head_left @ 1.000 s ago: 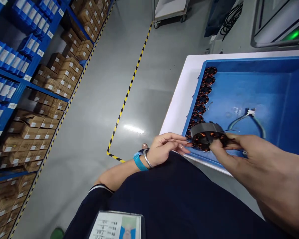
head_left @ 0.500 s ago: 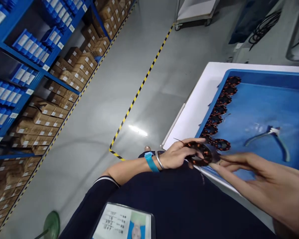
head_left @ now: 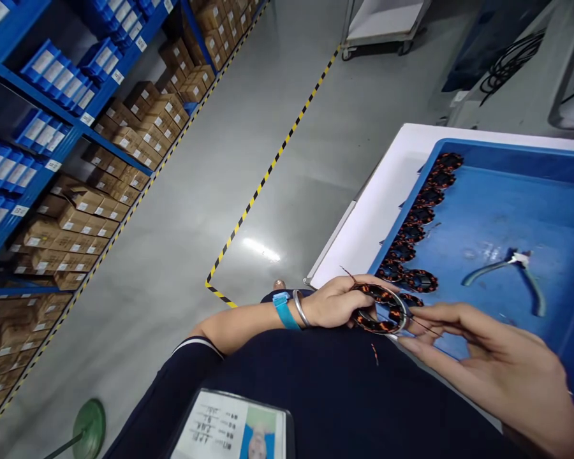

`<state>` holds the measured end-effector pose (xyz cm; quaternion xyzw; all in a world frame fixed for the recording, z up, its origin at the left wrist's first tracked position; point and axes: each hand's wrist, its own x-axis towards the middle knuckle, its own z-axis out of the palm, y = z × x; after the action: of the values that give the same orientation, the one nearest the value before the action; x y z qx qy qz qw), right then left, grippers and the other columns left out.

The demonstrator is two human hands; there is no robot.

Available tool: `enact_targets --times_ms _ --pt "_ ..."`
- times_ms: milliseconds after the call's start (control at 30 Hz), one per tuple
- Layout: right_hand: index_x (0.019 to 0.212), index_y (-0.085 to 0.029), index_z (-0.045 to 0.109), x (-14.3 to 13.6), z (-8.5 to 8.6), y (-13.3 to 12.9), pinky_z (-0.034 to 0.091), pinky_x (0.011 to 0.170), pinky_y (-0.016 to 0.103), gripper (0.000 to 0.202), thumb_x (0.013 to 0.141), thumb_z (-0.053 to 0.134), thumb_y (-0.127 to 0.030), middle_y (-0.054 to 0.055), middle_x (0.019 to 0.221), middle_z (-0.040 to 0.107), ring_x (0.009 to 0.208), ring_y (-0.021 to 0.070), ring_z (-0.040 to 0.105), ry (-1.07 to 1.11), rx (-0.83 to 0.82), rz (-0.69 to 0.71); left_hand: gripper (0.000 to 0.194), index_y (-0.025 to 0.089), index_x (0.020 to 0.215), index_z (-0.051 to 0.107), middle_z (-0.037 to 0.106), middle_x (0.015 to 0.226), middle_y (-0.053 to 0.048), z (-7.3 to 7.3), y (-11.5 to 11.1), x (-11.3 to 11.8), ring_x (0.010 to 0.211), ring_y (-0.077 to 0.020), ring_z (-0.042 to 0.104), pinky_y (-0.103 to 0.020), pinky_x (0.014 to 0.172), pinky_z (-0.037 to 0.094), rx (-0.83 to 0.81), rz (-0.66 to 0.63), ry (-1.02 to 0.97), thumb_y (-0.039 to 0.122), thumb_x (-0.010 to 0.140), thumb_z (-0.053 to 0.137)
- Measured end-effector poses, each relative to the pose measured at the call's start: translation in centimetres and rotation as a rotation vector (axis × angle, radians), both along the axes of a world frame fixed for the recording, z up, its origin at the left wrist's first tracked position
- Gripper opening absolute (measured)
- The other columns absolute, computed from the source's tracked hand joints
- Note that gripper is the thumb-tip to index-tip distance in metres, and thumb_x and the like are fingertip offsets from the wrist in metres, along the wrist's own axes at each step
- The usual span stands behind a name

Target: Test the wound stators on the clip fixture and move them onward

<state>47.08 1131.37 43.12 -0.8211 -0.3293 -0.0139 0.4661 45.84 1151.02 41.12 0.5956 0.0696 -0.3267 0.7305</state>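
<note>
Over the tray's near left corner, my left hand (head_left: 337, 303) is closed around a ring-shaped motor stator (head_left: 380, 326) with dark and copper-orange windings and a shiny metal rim. Thumb and fingers grip its left side, and a lead wire sticks up behind them. On the opposite side, the fingertips of my right hand (head_left: 488, 350) are at the stator's right rim, with a thin dark wire between them. Similar stators (head_left: 418, 215) line the left wall of the blue tray (head_left: 511, 182). Open cutting pliers (head_left: 521, 260) lie on the tray floor.
The tray sits on a white cart top (head_left: 387, 172). Blue shelving (head_left: 71, 124) with bins and cardboard boxes (head_left: 148, 137) stands to the left. Yellow-black tape (head_left: 277, 159) marks the floor. Another cart (head_left: 382, 22) is at the back, and a green round base (head_left: 89, 427) is lower left.
The stator has turned so its open ring faces up more, and its metal rim shows. My right fingers have shifted slightly along the rim. The view has moved a little.
</note>
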Motion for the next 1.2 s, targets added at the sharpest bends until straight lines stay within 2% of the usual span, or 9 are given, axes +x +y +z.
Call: enact_targets --times_ms 300,433,667,833,1033,1200 --pt "0.090 -0.022 0.052 -0.08 0.34 0.53 0.046 0.049 0.016 0.027 0.093 0.055 -0.049 -0.005 0.061 0.061 0.049 0.0071 0.058 -0.025 -0.041 0.002 0.050 0.010 0.110 0.066 0.061 0.074 -0.003 -0.75 0.12 0.18 0.065 -0.0144 0.054 -0.026 0.064 0.045 -0.136 0.007 -0.009 0.022 0.064 0.049" --pt "0.086 -0.022 0.052 0.05 0.70 0.78 0.045 0.049 0.016 0.027 0.094 0.055 -0.047 -0.005 0.059 0.060 0.049 0.0069 0.057 -0.007 -0.046 0.016 0.049 0.012 0.107 0.066 0.062 0.076 -0.004 -0.93 0.20 0.33 0.069 -0.0157 0.056 -0.028 0.070 0.046 -0.144 -0.007 -0.012 0.023 0.062 0.049" --pt "0.084 -0.022 0.052 -0.02 0.82 0.72 0.044 0.046 0.018 0.026 0.090 0.061 -0.047 -0.006 0.057 0.056 0.045 0.0076 0.053 0.054 -0.010 0.028 0.051 0.013 0.105 0.067 0.061 0.074 -0.004 -0.76 0.25 0.77 0.075 -0.0191 0.059 -0.031 0.075 0.047 -0.117 -0.041 -0.055 0.026 0.059 0.049" --pt "0.082 -0.023 0.055 -0.19 0.48 0.46 0.043 0.045 0.021 0.023 0.085 0.066 -0.044 -0.006 0.057 0.057 0.043 0.0094 0.051 0.133 0.025 -0.012 0.052 0.012 0.104 0.068 0.062 0.072 -0.005 -0.93 0.22 0.85 0.073 -0.0195 0.059 -0.032 0.074 0.048 -0.143 -0.037 -0.036 0.026 0.057 0.049" --pt "0.083 -0.023 0.054 -0.42 -0.11 0.21 0.044 0.045 0.021 0.024 0.081 0.071 -0.039 -0.006 0.058 0.057 0.042 0.0094 0.051 0.135 0.014 0.048 0.054 0.013 0.105 0.069 0.059 0.068 -0.003 -0.85 0.22 0.59 0.069 -0.0177 0.057 -0.031 0.073 0.048 -0.185 -0.041 0.000 0.024 0.057 0.048" --pt "0.076 -0.023 0.055 -0.25 0.74 0.76 0.042 0.041 0.022 0.027 0.080 0.072 -0.043 -0.005 0.056 0.056 0.039 0.0091 0.048 0.159 0.056 0.031 0.053 0.013 0.102 0.070 0.064 0.076 -0.005 -0.39 0.29 0.77 0.074 -0.0191 0.059 -0.032 0.075 0.049 -0.197 -0.038 0.025 0.023 0.055 0.050"
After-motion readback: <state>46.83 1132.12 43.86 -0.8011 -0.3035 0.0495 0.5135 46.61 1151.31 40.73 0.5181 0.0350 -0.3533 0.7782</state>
